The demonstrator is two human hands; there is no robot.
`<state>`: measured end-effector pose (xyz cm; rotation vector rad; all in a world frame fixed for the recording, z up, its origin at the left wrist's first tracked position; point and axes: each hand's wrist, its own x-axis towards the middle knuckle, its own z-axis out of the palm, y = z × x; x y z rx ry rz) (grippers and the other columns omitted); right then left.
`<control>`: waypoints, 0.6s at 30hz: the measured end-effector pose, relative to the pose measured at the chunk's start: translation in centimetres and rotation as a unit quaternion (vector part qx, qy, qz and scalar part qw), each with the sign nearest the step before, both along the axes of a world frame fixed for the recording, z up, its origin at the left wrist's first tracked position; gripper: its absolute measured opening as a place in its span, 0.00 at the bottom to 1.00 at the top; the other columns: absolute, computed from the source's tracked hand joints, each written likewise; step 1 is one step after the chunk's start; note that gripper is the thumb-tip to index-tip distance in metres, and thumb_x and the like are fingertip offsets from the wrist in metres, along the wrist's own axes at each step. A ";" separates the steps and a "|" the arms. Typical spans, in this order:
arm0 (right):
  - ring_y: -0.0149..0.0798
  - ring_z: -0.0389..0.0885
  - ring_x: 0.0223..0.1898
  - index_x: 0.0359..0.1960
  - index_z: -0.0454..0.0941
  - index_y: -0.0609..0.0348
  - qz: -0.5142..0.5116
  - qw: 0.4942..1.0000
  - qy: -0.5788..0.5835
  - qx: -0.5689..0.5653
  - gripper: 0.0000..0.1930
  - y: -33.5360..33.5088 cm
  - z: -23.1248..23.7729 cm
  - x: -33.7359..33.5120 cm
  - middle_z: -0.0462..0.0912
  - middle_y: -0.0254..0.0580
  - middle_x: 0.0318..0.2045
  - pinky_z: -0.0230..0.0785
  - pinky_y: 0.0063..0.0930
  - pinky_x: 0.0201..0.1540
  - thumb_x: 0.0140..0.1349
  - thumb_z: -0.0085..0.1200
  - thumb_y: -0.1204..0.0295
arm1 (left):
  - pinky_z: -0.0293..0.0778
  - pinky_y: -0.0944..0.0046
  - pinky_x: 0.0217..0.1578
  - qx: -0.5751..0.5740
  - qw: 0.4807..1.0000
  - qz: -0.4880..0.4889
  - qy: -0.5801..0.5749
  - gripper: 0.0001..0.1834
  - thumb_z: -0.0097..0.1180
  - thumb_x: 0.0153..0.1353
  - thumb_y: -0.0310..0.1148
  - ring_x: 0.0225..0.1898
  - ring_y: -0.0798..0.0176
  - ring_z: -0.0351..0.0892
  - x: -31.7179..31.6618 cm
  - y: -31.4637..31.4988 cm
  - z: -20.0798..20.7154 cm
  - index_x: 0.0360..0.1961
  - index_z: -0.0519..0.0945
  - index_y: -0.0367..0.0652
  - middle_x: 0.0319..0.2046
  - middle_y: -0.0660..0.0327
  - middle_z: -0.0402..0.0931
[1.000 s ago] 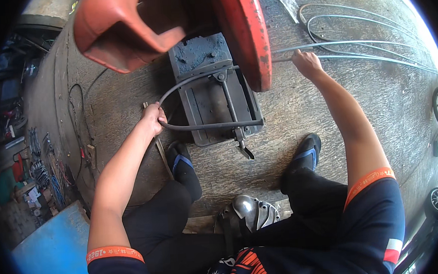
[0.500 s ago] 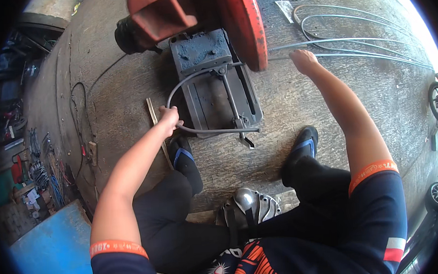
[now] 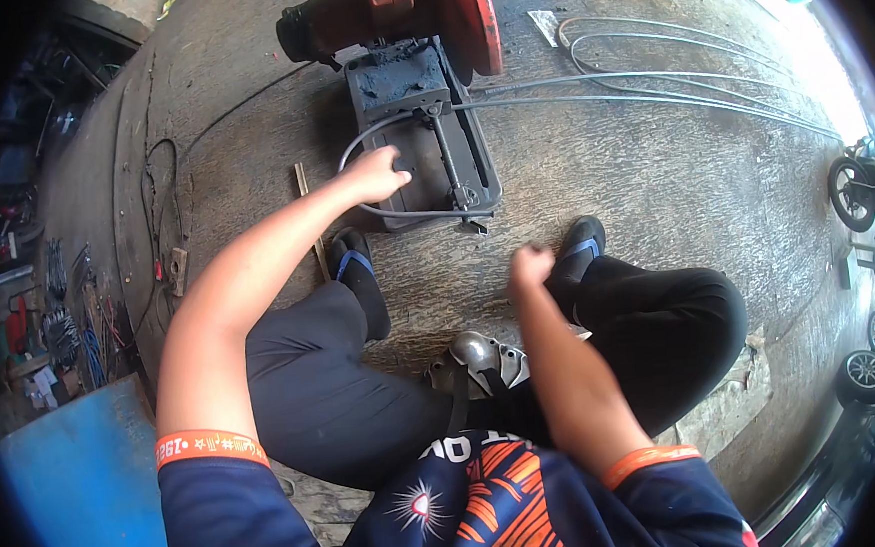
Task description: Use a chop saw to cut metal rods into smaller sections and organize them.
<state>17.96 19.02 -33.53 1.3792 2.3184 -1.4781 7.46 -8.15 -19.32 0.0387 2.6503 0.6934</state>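
A red chop saw (image 3: 477, 20) stands ahead of me, its dark clamp base (image 3: 426, 169) below the raised head. A bent grey metal rod (image 3: 429, 215) loops out of the clamp on the left and back across the base's near end. My left hand (image 3: 374, 175) is over the loop, thumb and forefinger apart, off the rod; the forearm hides part of the curve. Between the base and my right foot, my right hand (image 3: 532, 267) is smeared by motion, so its fingers are unclear. Long rods (image 3: 637, 99) run from the saw to the right.
A wooden strip (image 3: 305, 196) lies by my left foot, and a black cable (image 3: 237, 110) trails left from the saw. Tools and wires (image 3: 65, 331) crowd the left side near a blue panel (image 3: 80, 486). Wheels (image 3: 853, 193) stand at the right edge. A metal engine-like part (image 3: 474, 351) sits between my legs.
My left hand has let go of the rod's curve and moved right, over the base. My right hand has left the long rods and come back toward me. The view has shifted.
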 end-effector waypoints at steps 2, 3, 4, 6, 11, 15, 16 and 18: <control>0.47 0.77 0.50 0.51 0.74 0.68 0.107 0.983 0.079 -0.129 0.24 -3.2 -2.3 4.8 0.78 0.56 0.48 0.67 0.38 0.55 0.50 0.60 0.73 | 0.76 0.59 0.31 0.023 0.964 -0.113 0.238 0.18 0.56 0.59 0.34 0.26 0.57 0.79 0.5 2.9 4.0 0.47 0.77 0.35 0.30 0.51 0.80; 0.47 0.75 0.54 0.54 0.73 0.68 0.151 0.975 0.095 -0.129 0.27 -4.7 -3.0 5.7 0.76 0.58 0.52 0.65 0.37 0.58 0.52 0.63 0.70 | 0.76 0.60 0.31 0.050 0.917 -0.159 0.363 0.13 0.56 0.59 0.32 0.26 0.56 0.80 -0.1 3.9 6.6 0.43 0.80 0.37 0.29 0.52 0.81; 0.47 0.73 0.57 0.55 0.72 0.68 0.167 0.963 0.109 -0.182 0.29 -5.7 -3.5 5.9 0.74 0.58 0.55 0.63 0.36 0.59 0.53 0.63 0.66 | 0.77 0.57 0.33 0.038 0.893 -0.199 0.403 0.11 0.56 0.58 0.32 0.29 0.53 0.81 -0.3 4.5 9.7 0.41 0.80 0.39 0.31 0.53 0.81; 0.47 0.74 0.56 0.56 0.70 0.68 0.191 0.938 0.163 -0.240 0.28 -7.2 -3.8 5.0 0.74 0.56 0.55 0.63 0.36 0.59 0.61 0.58 0.59 | 0.78 0.56 0.36 0.023 0.835 -0.240 0.495 0.09 0.56 0.59 0.33 0.33 0.52 0.81 -1.1 5.4 15.9 0.39 0.80 0.41 0.31 0.55 0.81; 0.42 0.75 0.50 0.52 0.71 0.68 0.106 0.949 0.130 -0.268 0.19 -8.0 -3.4 2.6 0.77 0.52 0.50 0.65 0.35 0.54 0.68 0.49 0.64 | 0.72 0.55 0.45 -0.004 0.775 -0.125 0.620 0.08 0.59 0.51 0.31 0.40 0.48 0.77 -7.0 8.1 24.0 0.29 0.78 0.37 0.29 0.52 0.78; 0.42 0.73 0.52 0.52 0.71 0.68 0.108 0.935 0.168 -0.293 0.19 -8.7 -4.2 2.0 0.77 0.52 0.50 0.62 0.35 0.55 0.69 0.46 0.63 | 0.72 0.54 0.45 -0.100 0.796 -0.047 0.595 0.08 0.56 0.53 0.33 0.40 0.48 0.78 -9.5 9.0 23.1 0.30 0.81 0.40 0.29 0.52 0.79; 0.43 0.73 0.51 0.52 0.71 0.68 0.067 0.949 0.134 -0.279 0.20 -8.8 -4.4 1.5 0.77 0.52 0.50 0.62 0.35 0.56 0.70 0.44 0.62 | 0.73 0.53 0.44 -0.126 0.816 -0.011 0.563 0.09 0.55 0.53 0.34 0.39 0.48 0.79 -9.9 9.0 23.1 0.29 0.82 0.41 0.29 0.52 0.80; 0.43 0.76 0.45 0.50 0.71 0.67 -0.017 0.948 0.034 -0.317 0.22 -8.9 -4.6 0.4 0.78 0.50 0.46 0.67 0.34 0.50 0.71 0.37 0.57 | 0.74 0.51 0.43 -0.142 0.852 -0.003 0.504 0.10 0.54 0.53 0.35 0.38 0.48 0.80 -10.2 8.6 23.6 0.28 0.83 0.41 0.29 0.51 0.81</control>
